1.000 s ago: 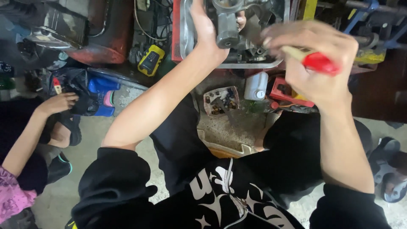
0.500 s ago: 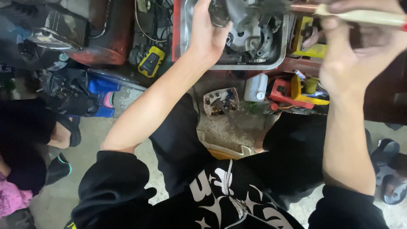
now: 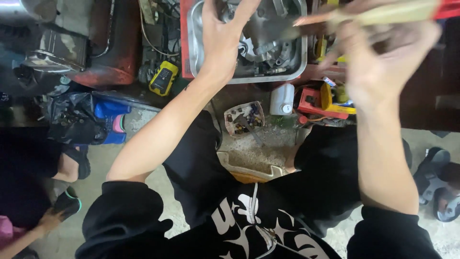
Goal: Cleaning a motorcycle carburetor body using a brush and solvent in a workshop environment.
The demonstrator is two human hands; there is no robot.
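Blurred pale-handled, red-ended tool [image 3: 383,13] above grey metal parts [image 3: 261,43] in steel tray [image 3: 191,43]

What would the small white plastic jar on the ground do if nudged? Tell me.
The small white plastic jar looks light, so it would probably slide or tip readily. Its rounded body suggests it could roll once over. It sits close beside the red and yellow tool, which might stop it on that side.

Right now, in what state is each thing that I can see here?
left hand: fingers spread, reaching into the metal tray
right hand: raised, blurred, gripping the brush
brush: held level above the tray, bristles toward the parts
metal tray: holds grey engine parts
small parts dish: on the floor, full of small pieces
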